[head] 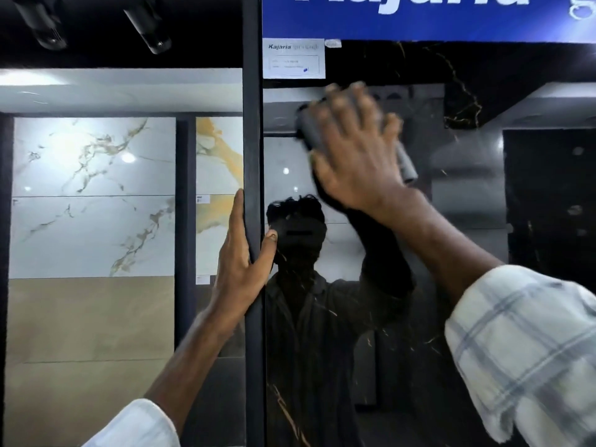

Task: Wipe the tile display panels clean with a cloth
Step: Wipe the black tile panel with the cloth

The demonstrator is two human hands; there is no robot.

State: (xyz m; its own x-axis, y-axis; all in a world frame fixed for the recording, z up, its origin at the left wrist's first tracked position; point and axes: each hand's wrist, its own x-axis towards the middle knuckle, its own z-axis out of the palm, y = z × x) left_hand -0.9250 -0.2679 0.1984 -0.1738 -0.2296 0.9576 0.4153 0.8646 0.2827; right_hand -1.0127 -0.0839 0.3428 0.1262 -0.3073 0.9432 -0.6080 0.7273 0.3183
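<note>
A glossy black tile display panel [467, 221] with thin gold veins fills the right half of the view and mirrors the room and a person. My right hand [354, 150] presses a grey cloth [311, 130] flat against the panel's upper part, fingers spread and straight; the hand is blurred. Part of the cloth [407, 162] shows past the hand's right edge. My left hand [240, 256] grips the panel's dark frame edge [253, 124], fingers on the left side and thumb on the front.
A white product label [293, 58] is stuck at the black panel's top left, under a blue brand sign [419, 17]. Further back on the left stand white marble tile panels [93, 195] and a beige one [90, 317]. Spotlights [148, 24] hang above.
</note>
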